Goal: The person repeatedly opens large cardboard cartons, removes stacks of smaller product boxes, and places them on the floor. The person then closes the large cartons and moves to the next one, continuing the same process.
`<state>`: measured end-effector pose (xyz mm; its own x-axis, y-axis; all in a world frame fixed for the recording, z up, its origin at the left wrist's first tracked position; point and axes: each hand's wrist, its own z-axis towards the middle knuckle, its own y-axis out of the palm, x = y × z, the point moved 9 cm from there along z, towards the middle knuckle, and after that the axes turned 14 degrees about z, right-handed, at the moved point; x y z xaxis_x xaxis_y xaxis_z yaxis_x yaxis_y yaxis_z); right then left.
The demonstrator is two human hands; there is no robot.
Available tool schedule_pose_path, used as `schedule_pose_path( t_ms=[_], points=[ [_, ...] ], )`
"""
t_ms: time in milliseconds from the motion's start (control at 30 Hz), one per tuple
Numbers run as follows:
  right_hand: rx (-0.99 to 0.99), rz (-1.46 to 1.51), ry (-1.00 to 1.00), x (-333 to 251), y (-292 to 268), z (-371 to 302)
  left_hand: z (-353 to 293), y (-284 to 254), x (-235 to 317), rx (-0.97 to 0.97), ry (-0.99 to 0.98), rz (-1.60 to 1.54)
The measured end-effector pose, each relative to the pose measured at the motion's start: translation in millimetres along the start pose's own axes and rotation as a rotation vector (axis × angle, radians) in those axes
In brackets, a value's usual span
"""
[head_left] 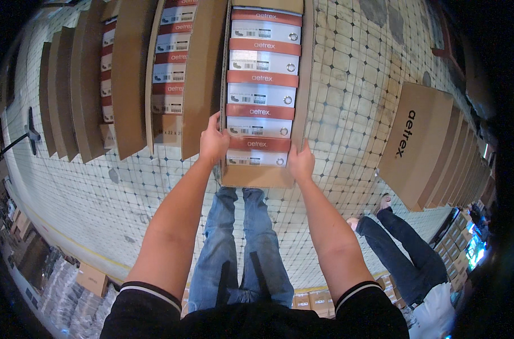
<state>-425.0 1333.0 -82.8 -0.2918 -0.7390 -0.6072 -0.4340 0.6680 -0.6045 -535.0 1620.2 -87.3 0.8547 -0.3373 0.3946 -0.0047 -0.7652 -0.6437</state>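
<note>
A long open cardboard carton (258, 178) stands in front of my legs, its flaps raised along both sides. Inside it, several shoe boxes (256, 95) with white sides and orange-red lids sit in a single row. My left hand (213, 141) grips the near left corner of the carton, fingers curled over the edge. Opposite it, my right hand (301, 161) holds the near right edge, its fingers wrapped round the cardboard. The undersides of both grips are hidden.
Close on the left stands another open carton (203, 73) of similar shoe boxes, with more cartons (90, 90) beyond. A row of brown cartons (407, 147) lines the right side. A person in dark trousers (404, 248) is at lower right. The floor (347, 73) is tiled.
</note>
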Motion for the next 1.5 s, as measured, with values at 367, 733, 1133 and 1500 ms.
schedule_pose_path(
  t_ms=[367, 733, 1133, 1500],
  points=[
    [-0.030, -0.019, -0.004, 5.6, 3.7, -1.2, -1.5, 6.6, -4.9, -0.038, -0.023, -0.019],
    [-0.062, 0.029, 0.025, 0.7, 5.7, -3.8, -7.3, 5.9, -1.7, -0.041, -0.045, 0.055],
    [-0.254, 1.131, 0.030, -207.2, 56.6, 174.0, -7.0, 4.1, -1.0, -0.058, 0.011, 0.016],
    [-0.083, 1.416, 0.181, -327.0, 54.4, 360.3, -5.9, 4.4, -6.6, -0.103, 0.031, 0.094]
  ],
)
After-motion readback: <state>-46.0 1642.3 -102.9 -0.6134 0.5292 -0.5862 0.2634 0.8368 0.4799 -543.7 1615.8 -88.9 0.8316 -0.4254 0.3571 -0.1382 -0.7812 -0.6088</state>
